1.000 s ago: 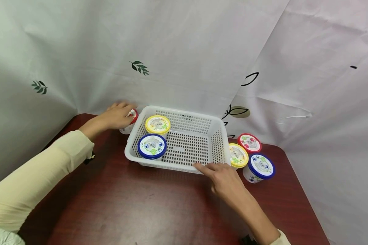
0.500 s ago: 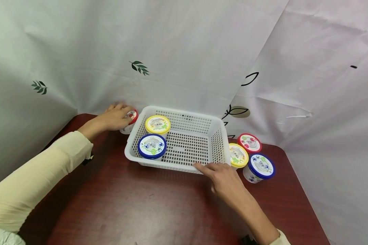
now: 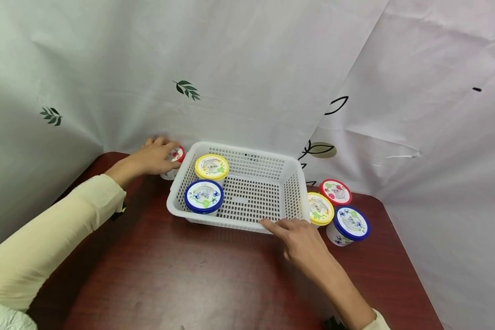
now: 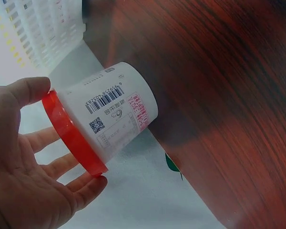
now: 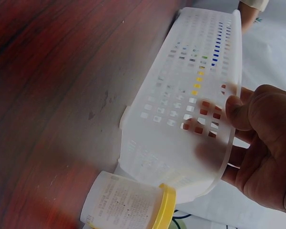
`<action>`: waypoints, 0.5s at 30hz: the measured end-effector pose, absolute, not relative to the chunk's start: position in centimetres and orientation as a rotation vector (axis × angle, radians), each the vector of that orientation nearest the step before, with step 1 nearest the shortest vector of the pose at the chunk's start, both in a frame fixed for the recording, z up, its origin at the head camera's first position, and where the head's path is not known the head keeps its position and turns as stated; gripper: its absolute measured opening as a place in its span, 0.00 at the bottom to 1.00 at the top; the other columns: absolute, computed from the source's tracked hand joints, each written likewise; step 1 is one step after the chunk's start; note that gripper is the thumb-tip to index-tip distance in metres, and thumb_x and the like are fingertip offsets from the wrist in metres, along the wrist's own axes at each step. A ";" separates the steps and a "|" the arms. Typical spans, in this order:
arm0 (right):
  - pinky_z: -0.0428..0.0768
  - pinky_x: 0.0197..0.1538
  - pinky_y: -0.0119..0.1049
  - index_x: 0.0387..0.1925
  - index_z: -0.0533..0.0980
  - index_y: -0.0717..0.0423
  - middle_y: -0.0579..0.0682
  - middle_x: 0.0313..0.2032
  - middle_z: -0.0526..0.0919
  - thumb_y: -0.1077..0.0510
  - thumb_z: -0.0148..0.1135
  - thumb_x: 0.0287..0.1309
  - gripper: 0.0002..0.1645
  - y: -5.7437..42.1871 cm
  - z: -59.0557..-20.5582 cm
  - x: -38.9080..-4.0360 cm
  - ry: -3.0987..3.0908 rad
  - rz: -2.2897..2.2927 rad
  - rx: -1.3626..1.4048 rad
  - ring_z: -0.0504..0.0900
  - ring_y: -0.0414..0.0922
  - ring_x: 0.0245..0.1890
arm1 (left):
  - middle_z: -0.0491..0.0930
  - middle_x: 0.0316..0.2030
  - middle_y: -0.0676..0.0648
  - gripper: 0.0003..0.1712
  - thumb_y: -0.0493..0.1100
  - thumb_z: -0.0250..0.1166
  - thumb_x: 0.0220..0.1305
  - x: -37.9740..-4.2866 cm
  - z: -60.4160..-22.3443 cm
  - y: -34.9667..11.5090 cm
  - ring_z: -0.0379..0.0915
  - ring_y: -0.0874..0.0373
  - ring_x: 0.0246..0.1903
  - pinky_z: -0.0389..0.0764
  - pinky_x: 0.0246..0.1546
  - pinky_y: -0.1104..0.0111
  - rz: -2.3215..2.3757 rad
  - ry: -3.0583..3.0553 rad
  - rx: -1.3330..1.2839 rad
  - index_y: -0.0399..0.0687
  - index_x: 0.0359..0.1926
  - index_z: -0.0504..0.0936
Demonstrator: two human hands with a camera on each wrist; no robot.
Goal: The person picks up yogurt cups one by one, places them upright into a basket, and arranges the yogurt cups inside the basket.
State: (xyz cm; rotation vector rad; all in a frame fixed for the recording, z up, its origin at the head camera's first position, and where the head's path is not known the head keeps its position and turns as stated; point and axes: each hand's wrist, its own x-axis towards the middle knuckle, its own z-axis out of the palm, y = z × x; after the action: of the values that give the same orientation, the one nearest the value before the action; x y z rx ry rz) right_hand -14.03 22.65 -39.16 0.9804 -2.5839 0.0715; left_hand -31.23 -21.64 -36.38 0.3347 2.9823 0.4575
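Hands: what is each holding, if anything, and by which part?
Left hand: a tub, by the edge of its red lid. Right hand: the basket, by its near rim.

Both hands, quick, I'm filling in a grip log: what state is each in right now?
Left hand: closed, holding a red-lidded tub around its lid.
Right hand: closed, pinching the white basket at its rim.

It looks like a small screened-off work corner: a dark red, wood-grained table [image 3: 181, 275] stands within pale, creased sheeting [image 3: 251, 55] on its far, left and right sides, printed with green leaf sprigs [image 3: 187, 90]. Whether home or office, I cannot tell.
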 end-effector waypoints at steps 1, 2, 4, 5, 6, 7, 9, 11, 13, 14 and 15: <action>0.91 0.51 0.48 0.68 0.87 0.37 0.47 0.45 0.95 0.74 0.71 0.55 0.43 22.7 -39.2 -14.0 -2.582 0.073 0.981 0.94 0.50 0.44 | 0.57 0.80 0.22 0.46 0.57 0.68 0.76 -31.3 -36.4 -21.6 0.49 0.16 0.77 0.58 0.78 0.22 0.449 2.986 0.337 0.38 0.84 0.66; 0.91 0.50 0.48 0.68 0.87 0.37 0.47 0.45 0.95 0.74 0.71 0.55 0.43 22.7 -39.2 -14.0 -2.579 0.073 0.982 0.94 0.50 0.43 | 0.57 0.80 0.22 0.47 0.57 0.68 0.75 -31.4 -36.4 -21.7 0.50 0.16 0.77 0.59 0.78 0.23 0.443 2.988 0.339 0.38 0.84 0.65; 0.90 0.50 0.47 0.68 0.87 0.37 0.47 0.45 0.95 0.74 0.71 0.54 0.43 22.7 -39.2 -14.1 -2.573 0.072 0.984 0.93 0.50 0.43 | 0.57 0.79 0.23 0.47 0.57 0.68 0.75 -31.5 -36.4 -21.7 0.50 0.17 0.75 0.61 0.76 0.23 0.436 2.990 0.341 0.37 0.84 0.65; 0.90 0.50 0.47 0.68 0.87 0.37 0.47 0.45 0.95 0.74 0.71 0.54 0.43 22.7 -39.2 -14.0 -2.570 0.072 0.985 0.93 0.50 0.43 | 0.57 0.79 0.23 0.48 0.57 0.68 0.75 -31.5 -36.4 -21.7 0.51 0.17 0.75 0.61 0.76 0.23 0.434 2.989 0.343 0.37 0.84 0.65; 0.90 0.50 0.47 0.68 0.87 0.37 0.47 0.45 0.95 0.74 0.71 0.54 0.43 22.7 -39.2 -14.0 -2.569 0.072 0.985 0.93 0.50 0.43 | 0.58 0.79 0.23 0.48 0.58 0.68 0.75 -31.5 -36.4 -21.7 0.51 0.18 0.74 0.62 0.75 0.24 0.434 2.988 0.343 0.37 0.84 0.65; 0.90 0.50 0.47 0.68 0.87 0.37 0.47 0.45 0.95 0.74 0.71 0.54 0.43 22.7 -39.2 -14.0 -2.569 0.073 0.985 0.93 0.50 0.42 | 0.57 0.78 0.23 0.48 0.58 0.68 0.75 -31.6 -36.4 -21.7 0.52 0.18 0.74 0.62 0.75 0.24 0.436 2.987 0.342 0.37 0.84 0.65; 0.90 0.50 0.47 0.68 0.87 0.37 0.47 0.45 0.95 0.74 0.71 0.53 0.44 22.7 -39.2 -14.0 -2.574 0.076 0.986 0.93 0.50 0.42 | 0.57 0.78 0.23 0.48 0.58 0.68 0.75 -31.6 -36.5 -21.8 0.52 0.19 0.73 0.63 0.74 0.24 0.443 2.986 0.340 0.37 0.84 0.65; 0.90 0.49 0.47 0.68 0.87 0.37 0.47 0.45 0.95 0.74 0.71 0.53 0.44 22.6 -39.2 -14.0 -2.579 0.078 0.985 0.93 0.50 0.42 | 0.56 0.79 0.22 0.48 0.58 0.68 0.75 -31.6 -36.5 -21.8 0.50 0.18 0.74 0.62 0.74 0.23 0.445 2.987 0.338 0.37 0.84 0.65; 0.90 0.49 0.47 0.68 0.87 0.37 0.47 0.45 0.95 0.74 0.72 0.54 0.43 22.6 -39.2 -14.0 -2.583 0.077 0.984 0.93 0.50 0.42 | 0.56 0.80 0.21 0.48 0.59 0.68 0.74 -31.7 -36.6 -21.8 0.49 0.17 0.76 0.60 0.76 0.23 0.445 2.989 0.333 0.37 0.83 0.66; 0.90 0.49 0.47 0.68 0.87 0.37 0.47 0.45 0.95 0.74 0.72 0.54 0.43 22.6 -39.2 -14.0 -2.584 0.075 0.983 0.93 0.50 0.42 | 0.56 0.81 0.21 0.48 0.59 0.68 0.75 -31.7 -36.7 -21.8 0.48 0.17 0.77 0.58 0.76 0.22 0.444 2.989 0.330 0.37 0.83 0.66; 0.90 0.49 0.47 0.68 0.87 0.37 0.47 0.45 0.95 0.74 0.72 0.54 0.43 22.6 -39.2 -14.0 -2.584 0.074 0.983 0.93 0.50 0.42 | 0.56 0.81 0.21 0.48 0.59 0.68 0.74 -31.7 -36.7 -21.8 0.47 0.16 0.77 0.57 0.77 0.22 0.442 2.990 0.328 0.37 0.83 0.66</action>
State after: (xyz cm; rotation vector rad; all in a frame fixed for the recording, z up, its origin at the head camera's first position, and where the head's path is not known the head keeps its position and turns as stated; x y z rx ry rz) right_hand -14.02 22.63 -39.18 0.9826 -2.5836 0.0735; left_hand -31.74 -21.75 -36.68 0.3276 2.9903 0.4423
